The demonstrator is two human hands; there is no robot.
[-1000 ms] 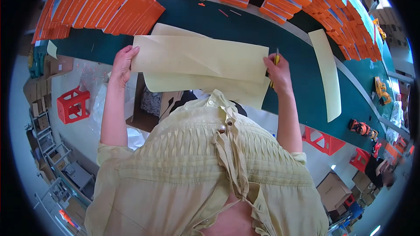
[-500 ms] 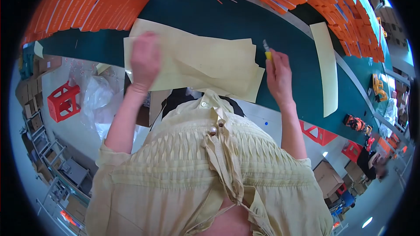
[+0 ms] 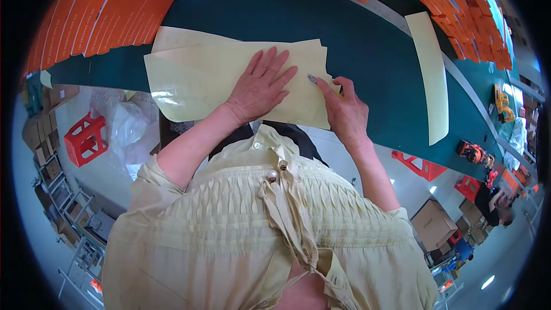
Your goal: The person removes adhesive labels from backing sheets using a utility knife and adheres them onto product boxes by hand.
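Note:
Pale yellow sheets (image 3: 198, 74) lie stacked on the dark green table, with a glossy shine at their lower left corner. My left hand (image 3: 261, 89) rests flat on the top sheet, fingers spread toward the upper right. A utility knife (image 3: 313, 79) with a yellow body is gripped in my right hand (image 3: 347, 112), at the right end of the sheets. Its blade points up and left over the top sheet; whether the tip touches the paper I cannot tell. Most of the knife's handle is hidden by my fingers.
Orange boxes (image 3: 109, 14) stand in a row at the left, and more orange boxes (image 3: 459, 8) are stacked at the far right. A narrow yellow strip (image 3: 430, 80) lies right on the table. A red stool (image 3: 86, 139) stands on the floor at left. A person (image 3: 495, 204) is at far right.
My left hand has moved right and flattened onto the sheets. My right hand has brought the knife left, over the paper. The top sheet now lies flatter.

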